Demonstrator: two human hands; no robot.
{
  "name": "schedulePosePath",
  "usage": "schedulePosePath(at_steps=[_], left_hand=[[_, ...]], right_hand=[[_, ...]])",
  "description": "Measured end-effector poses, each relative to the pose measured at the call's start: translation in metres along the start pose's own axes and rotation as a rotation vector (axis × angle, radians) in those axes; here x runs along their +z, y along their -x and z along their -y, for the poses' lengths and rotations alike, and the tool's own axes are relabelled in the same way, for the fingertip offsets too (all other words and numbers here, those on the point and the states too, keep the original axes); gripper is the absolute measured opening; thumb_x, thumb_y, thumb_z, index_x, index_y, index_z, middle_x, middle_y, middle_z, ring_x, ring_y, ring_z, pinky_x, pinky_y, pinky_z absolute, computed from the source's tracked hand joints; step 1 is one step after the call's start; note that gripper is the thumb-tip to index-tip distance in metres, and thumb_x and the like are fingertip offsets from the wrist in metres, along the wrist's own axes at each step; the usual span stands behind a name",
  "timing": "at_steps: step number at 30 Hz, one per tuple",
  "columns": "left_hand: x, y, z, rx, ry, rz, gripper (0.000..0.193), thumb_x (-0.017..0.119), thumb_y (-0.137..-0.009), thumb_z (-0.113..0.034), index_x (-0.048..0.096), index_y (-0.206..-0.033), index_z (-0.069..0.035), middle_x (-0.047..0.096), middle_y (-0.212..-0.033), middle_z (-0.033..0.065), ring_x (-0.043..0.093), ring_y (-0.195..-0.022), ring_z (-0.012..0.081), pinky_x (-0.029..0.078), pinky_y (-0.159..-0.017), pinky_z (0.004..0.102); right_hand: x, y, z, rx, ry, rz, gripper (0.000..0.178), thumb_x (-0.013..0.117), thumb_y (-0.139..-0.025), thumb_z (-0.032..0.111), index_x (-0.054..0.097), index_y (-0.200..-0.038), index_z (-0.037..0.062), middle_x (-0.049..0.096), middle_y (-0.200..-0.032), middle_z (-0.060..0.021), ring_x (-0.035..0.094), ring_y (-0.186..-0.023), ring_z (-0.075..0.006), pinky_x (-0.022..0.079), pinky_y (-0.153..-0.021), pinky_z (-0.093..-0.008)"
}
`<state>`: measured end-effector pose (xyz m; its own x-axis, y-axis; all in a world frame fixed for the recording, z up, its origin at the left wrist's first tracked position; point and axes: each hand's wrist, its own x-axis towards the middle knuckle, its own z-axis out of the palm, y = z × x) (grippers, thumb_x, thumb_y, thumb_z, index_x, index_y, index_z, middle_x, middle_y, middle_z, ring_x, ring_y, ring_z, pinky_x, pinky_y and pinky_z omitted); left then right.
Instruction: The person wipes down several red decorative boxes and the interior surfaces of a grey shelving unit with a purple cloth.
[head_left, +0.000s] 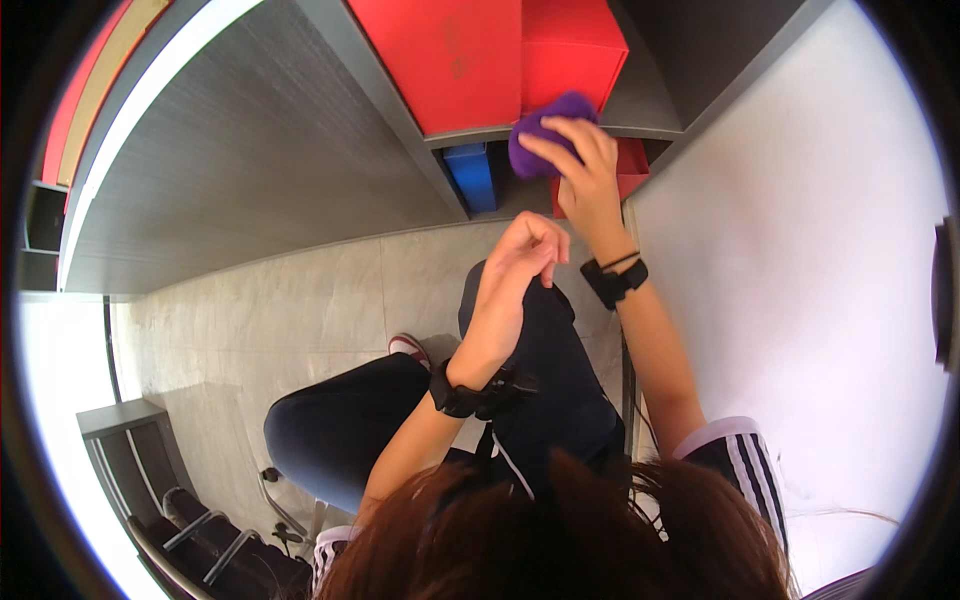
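Observation:
My right hand (588, 170) is closed on a purple cloth (530, 155), its fingers spread over the fabric. It presses the cloth at the front edge of a dark shelf (650, 115), just below a red box (572, 70). My left hand (530, 245) hangs bent at the wrist above my knee, lower and to the left of the cloth. Its fingers are curled in together with nothing seen in them. What the cloth covers is hidden.
A larger red box (445, 60) stands on the same shelf. Below are a blue box (470, 178) and another red box (632, 168). A dark grey panel (270, 140) extends left, a white wall (790, 300) right. Black chairs (220, 540) stand at lower left.

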<state>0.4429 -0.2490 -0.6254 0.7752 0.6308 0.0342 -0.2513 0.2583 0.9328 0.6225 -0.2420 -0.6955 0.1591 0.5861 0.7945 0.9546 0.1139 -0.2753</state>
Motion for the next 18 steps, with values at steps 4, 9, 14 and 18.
schedulePosePath(at_steps=[4,9,14,18], left_hand=[[-0.005,-0.005,0.0,-0.009,-0.088,-0.004,0.017,0.047,-0.091,-0.024,0.047,-0.086,-0.008,0.051,-0.09,0.0051,0.043,-0.076,0.0109,0.035,-0.073,0.0241],[0.005,-0.021,0.003,0.072,-0.175,0.074,0.007,0.053,-0.091,-0.011,0.051,-0.094,-0.005,0.051,-0.09,0.0004,0.047,-0.083,0.0104,0.038,-0.078,0.0239],[0.02,-0.04,0.017,0.221,-0.454,0.158,0.015,0.057,-0.085,-0.005,0.053,-0.1,-0.003,0.053,-0.093,0.006,0.05,-0.088,0.0169,0.041,-0.081,0.0287],[0.031,-0.042,0.012,0.379,-0.675,0.206,0.019,0.057,-0.085,-0.003,0.055,-0.104,-0.004,0.055,-0.104,0.0093,0.052,-0.089,0.0255,0.042,-0.085,0.0336]], right_hand=[[-0.033,0.007,0.013,0.218,-0.061,-0.223,0.054,0.049,-0.066,-0.01,0.07,-0.11,0.0133,0.06,-0.116,-0.008,0.053,-0.108,-0.0303,0.041,-0.095,-0.0399],[-0.058,-0.016,-0.022,0.292,0.003,-0.424,0.054,0.051,-0.068,-0.011,0.065,-0.116,0.0092,0.059,-0.116,-0.0121,0.054,-0.108,-0.0345,0.041,-0.098,-0.0429],[-0.053,-0.012,-0.036,0.302,0.151,-0.061,0.048,0.057,-0.074,-0.009,0.061,-0.118,0.0089,0.059,-0.116,-0.013,0.054,-0.107,-0.0376,0.043,-0.094,-0.044],[-0.06,-0.028,-0.048,0.367,0.035,-0.012,0.043,0.056,-0.07,-0.012,0.065,-0.108,0.005,0.063,-0.107,-0.0166,0.058,-0.1,-0.0397,0.047,-0.088,-0.0428]])
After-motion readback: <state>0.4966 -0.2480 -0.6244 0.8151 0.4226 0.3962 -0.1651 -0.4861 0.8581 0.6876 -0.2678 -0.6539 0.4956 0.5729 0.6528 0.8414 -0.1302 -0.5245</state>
